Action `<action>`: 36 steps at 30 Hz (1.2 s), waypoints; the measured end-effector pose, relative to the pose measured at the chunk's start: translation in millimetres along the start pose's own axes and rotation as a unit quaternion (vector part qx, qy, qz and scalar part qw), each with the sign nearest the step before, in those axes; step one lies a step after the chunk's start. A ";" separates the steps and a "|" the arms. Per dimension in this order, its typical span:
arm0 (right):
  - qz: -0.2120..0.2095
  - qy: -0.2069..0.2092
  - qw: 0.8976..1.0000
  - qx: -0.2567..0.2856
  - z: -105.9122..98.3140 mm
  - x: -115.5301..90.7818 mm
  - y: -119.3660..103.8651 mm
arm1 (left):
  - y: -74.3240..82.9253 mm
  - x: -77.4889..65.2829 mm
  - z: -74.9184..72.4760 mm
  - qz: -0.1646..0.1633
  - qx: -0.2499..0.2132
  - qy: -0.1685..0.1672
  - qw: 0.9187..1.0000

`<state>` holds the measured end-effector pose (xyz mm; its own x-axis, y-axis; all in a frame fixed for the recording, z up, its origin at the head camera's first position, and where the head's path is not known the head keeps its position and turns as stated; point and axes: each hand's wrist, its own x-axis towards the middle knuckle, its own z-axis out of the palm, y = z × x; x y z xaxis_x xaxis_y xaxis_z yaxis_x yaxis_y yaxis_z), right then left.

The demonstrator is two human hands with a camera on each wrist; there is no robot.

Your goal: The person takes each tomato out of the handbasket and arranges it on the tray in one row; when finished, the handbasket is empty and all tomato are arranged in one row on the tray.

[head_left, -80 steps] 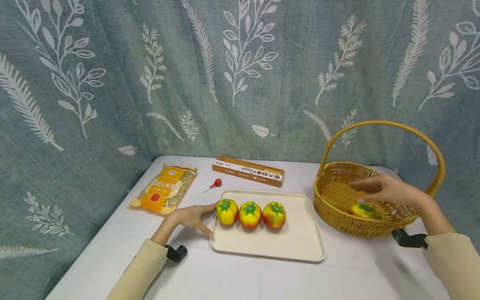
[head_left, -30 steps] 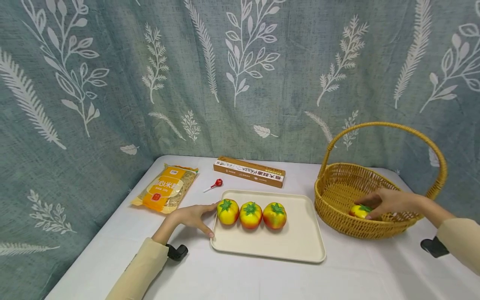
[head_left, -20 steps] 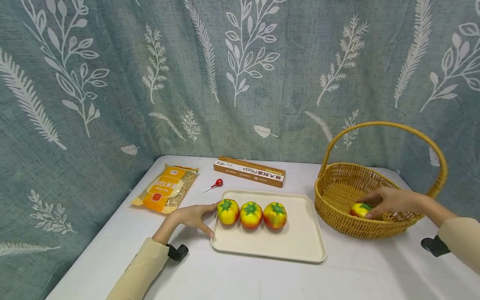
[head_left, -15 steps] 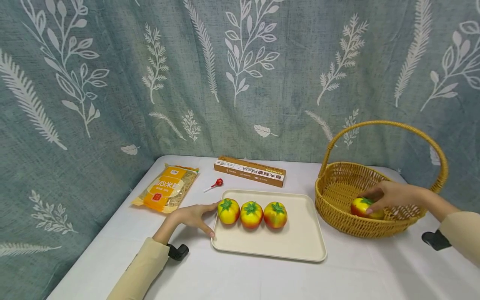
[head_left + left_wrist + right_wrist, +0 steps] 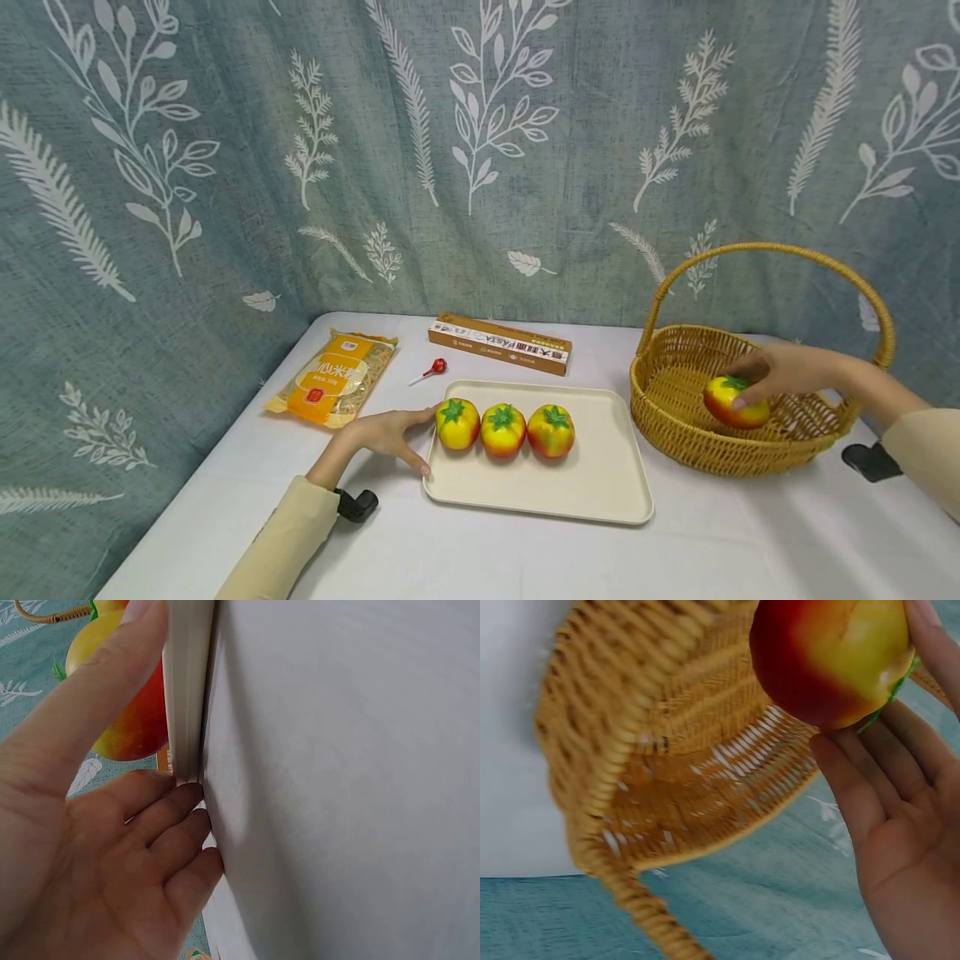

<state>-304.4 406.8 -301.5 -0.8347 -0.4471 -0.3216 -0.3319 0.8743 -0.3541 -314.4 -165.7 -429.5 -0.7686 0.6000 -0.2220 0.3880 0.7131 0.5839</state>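
In the head view my right hand (image 5: 795,371) grips a yellow-and-red tomato (image 5: 731,404) with a green leafy top. The tomato is raised inside the wicker basket (image 5: 697,446), above its bottom. Thumb and fingers press opposite sides of the tomato (image 5: 832,660) in the right wrist view. My left hand (image 5: 386,437) rests at the left edge of the cream tray (image 5: 592,492), thumb at the rim and fingers spread along it. Three similar tomatoes, a left one (image 5: 457,427), a middle one (image 5: 502,433) and a right one (image 5: 550,433), sit in a row on the tray.
Behind the tray lie a pasta box (image 5: 498,343) and a red lollipop (image 5: 435,367). An orange-labelled food bag (image 5: 330,379) lies at the back left. The basket's tall handle (image 5: 772,247) arches over it. A patterned curtain (image 5: 480,167) hangs behind the white table.
The right hand has gone down into the basket, taken hold of the tomato and raised it off the bottom. The left hand has stayed at the tray's edge.
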 end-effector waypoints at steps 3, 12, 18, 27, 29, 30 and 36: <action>-0.005 0.021 0.999 -0.040 -6.0 -1.0 -3.6 | -0.4 0.5 -0.3 -0.001 -0.001 0.000 1.000; -0.012 0.062 0.995 -0.073 -7.6 -8.2 -11.8 | -0.3 1.1 -0.7 0.001 -0.001 -0.004 1.000; -0.006 0.118 0.991 -0.060 1.0 -15.8 -13.0 | -1.0 0.2 -0.5 0.002 -0.004 -0.005 1.000; 0.014 0.188 0.981 -0.055 15.8 -20.9 -30.6 | -0.9 1.3 0.2 -0.002 -0.004 -0.003 1.000; 0.024 0.193 0.980 -0.052 18.5 -20.9 -35.2 | -1.4 1.4 0.4 -0.004 -0.004 -0.003 1.000; 0.026 0.196 0.979 -0.051 19.9 -20.9 -37.3 | -1.7 1.3 0.5 -0.005 -0.003 -0.003 1.000; 0.017 0.217 0.974 -0.062 29.3 -18.1 -49.6 | -2.8 0.9 0.5 -0.003 -0.005 0.000 1.000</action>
<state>-259.9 366.1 -303.8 -0.9447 -0.3182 0.0797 -0.3280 0.9156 -0.2324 -316.0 -166.9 -431.7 -0.7708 0.5960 -0.2251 0.3783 0.7124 0.5911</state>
